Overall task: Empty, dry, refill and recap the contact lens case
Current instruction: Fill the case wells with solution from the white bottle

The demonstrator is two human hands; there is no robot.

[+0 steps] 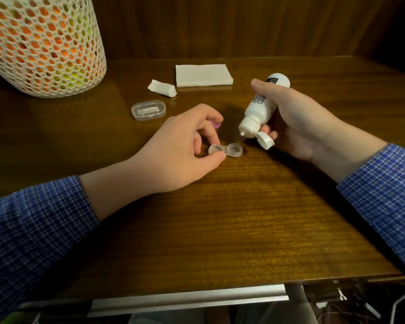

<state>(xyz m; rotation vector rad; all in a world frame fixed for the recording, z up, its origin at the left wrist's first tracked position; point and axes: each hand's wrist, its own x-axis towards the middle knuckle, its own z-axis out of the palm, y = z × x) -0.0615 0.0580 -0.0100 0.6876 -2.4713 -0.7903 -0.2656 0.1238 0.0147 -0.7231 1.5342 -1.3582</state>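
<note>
Left hand [185, 146] pinches the open case [225, 150] steady mid-desk [243, 218] while right hand [297, 120], fingers wrapped around the tilted bottle [260, 108], aims its uncapped nozzle for refilling.

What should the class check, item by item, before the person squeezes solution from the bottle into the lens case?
1. Case steadied: ok, left hand pinches its left well on the table.
2. Wells uncapped: ok, both stand open.
3. Bottle open: ok, flip cap hangs clear of the nozzle.
4. Nozzle over a well: not ok, right hand holds the bottle tilted, with its tip above and just right of the case.
5. Wells dry: cannot tell.
6. Caps ready: cannot tell, only a pink cap shows behind the left fingers.
</note>
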